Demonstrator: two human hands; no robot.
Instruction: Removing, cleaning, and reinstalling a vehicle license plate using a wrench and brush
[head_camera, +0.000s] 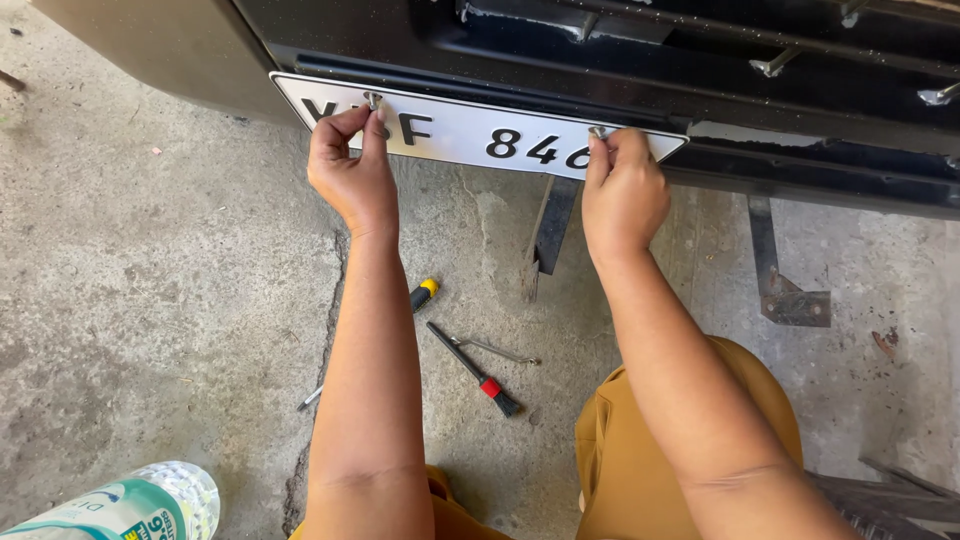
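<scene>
- Where the concrete floor (170, 270) meets the lower left corner, a plastic bottle (130, 508) lies on its side.
- Left hand (350, 165): fingers pinched on a screw (373, 100) at the plate's (460, 132) left end.
- Plate: white, held flat against the black bumper (620, 60).
- Floor between the forearms: screwdriver (424, 294), brush (478, 372) and thin metal tool (497, 351), close together.
- Right hand (625, 190): fingers pinched on a second screw (597, 132) at the plate's right end.
- Metal bracket (785, 285) hangs below the bumper, far right.
</scene>
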